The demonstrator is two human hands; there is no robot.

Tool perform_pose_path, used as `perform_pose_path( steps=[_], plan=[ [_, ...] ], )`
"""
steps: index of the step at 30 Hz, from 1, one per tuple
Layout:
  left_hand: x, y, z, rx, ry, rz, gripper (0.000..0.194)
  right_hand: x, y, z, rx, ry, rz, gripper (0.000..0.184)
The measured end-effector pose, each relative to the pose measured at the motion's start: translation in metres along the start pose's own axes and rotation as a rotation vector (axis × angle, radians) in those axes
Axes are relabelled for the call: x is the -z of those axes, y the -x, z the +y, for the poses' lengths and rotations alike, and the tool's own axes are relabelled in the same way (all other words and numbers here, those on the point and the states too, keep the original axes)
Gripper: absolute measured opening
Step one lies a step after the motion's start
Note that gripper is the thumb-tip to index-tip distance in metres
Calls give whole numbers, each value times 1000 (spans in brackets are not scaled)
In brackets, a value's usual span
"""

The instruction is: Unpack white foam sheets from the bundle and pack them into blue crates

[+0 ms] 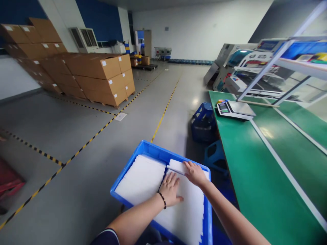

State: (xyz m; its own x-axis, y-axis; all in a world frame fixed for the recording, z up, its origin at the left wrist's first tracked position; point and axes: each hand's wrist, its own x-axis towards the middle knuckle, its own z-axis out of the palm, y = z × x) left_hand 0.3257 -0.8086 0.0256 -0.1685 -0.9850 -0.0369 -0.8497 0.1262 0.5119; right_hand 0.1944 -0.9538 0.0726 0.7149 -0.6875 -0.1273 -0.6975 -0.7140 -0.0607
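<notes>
Your left hand (pixel 171 190) lies on the right white stack (pixel 187 207), fingers spread; your right hand (pixel 195 173) is on its far end, fingers slightly bent, can't tell if pinching. Both stacks sit in the blue bin (pixel 209 217), left of the green bench (pixel 258 160)

The bin (pixel 209 217) looks like smooth blue plastic with a slight shine; the white sheets (pixel 143 178) inside look matt and papery. The green tabletop (pixel 258 170) is smooth and glossy, the boxes (pixel 89 68) dull brown cardboard, the grey floor (pixel 143 112) smooth with a soft sheen.
</notes>
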Motion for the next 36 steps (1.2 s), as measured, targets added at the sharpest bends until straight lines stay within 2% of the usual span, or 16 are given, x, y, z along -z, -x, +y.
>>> perform_pose_path(
  steps=[3,5,8,12,17,21,25,28,31,33,36],
  plan=[
    [2,-1,-3,17,31,66,80,-27,-2,4,-44,-28,-69,51],
    [5,-7,-7,59,31,114,80,-35,-3,7,-58,-60,-89,56],
    [11,-20,-15,102,11,132,85,-35,-4,14,-69,-114,-78,60],
    [15,-27,-23,102,-5,86,86,-30,-6,26,-133,-165,-53,58],
    [11,-21,-22,98,7,76,81,-37,-9,38,-151,-258,-76,49],
    [9,-29,-20,123,21,69,86,-41,-13,42,-157,-298,-86,45],
    [9,-35,-19,78,-5,70,83,-38,-16,43,-123,-288,-96,41],
    [9,-31,-19,57,-17,76,80,-36,-17,41,-117,-238,-98,42],
    [10,-25,-18,46,-20,73,80,-32,-18,34,-119,-148,-101,33],
    [11,-23,-18,43,-26,63,80,-23,-20,25,-109,-94,-103,26],
    [11,-23,-19,31,-34,46,79,3,-31,4,-65,-50,-57,26]
  ],
)
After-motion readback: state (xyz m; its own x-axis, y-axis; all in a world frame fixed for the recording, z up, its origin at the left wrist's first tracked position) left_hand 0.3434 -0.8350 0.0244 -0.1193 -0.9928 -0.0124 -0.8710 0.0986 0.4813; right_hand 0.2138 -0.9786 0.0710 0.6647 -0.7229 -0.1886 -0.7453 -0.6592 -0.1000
